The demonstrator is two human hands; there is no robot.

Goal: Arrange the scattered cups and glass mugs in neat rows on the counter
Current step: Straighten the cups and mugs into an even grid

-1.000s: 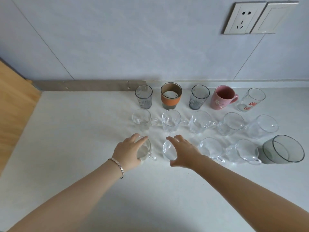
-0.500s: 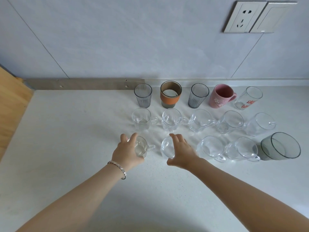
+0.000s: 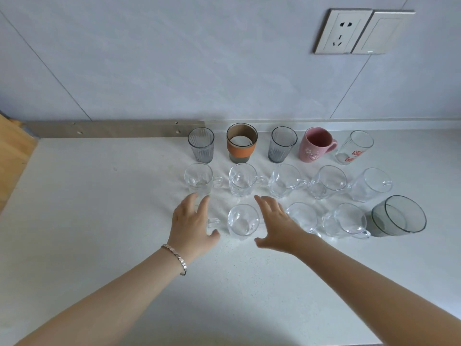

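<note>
Three rows of cups run from 9 to 3 o'clock across the white counter point(image 3: 99, 221). Along the wall at 12 o'clock stand a ribbed grey tumbler point(image 3: 201, 146), an orange-banded cup point(image 3: 241, 148), a second ribbed tumbler point(image 3: 282, 146), a pink mug point(image 3: 315, 146) and a printed glass point(image 3: 354, 147), all upright. Just nearer is the middle row of clear mugs point(image 3: 284, 182), five of them with handles toward 3 o'clock.

In the front row the left hand point(image 3: 192, 226) is spread flat over the end mug point(image 3: 214, 221). Only the mug's handle shows, at the hand's 3 o'clock, and whether the palm touches the glass cannot be told. The fingers are straight and apart, curled round nothing. The right hand point(image 3: 277, 226) is likewise spread and holds nothing. Between the two hands stands the second front mug point(image 3: 243, 221), upright and free of both.

At the right hand's 3 o'clock come a third front mug point(image 3: 303, 217) and a fourth front mug point(image 3: 345, 221), then a wide grey glass point(image 3: 399, 217) at the end of the row.

A bracelet point(image 3: 174, 255) circles the left wrist, and a wall socket point(image 3: 343, 31) sits at 1 o'clock.
</note>
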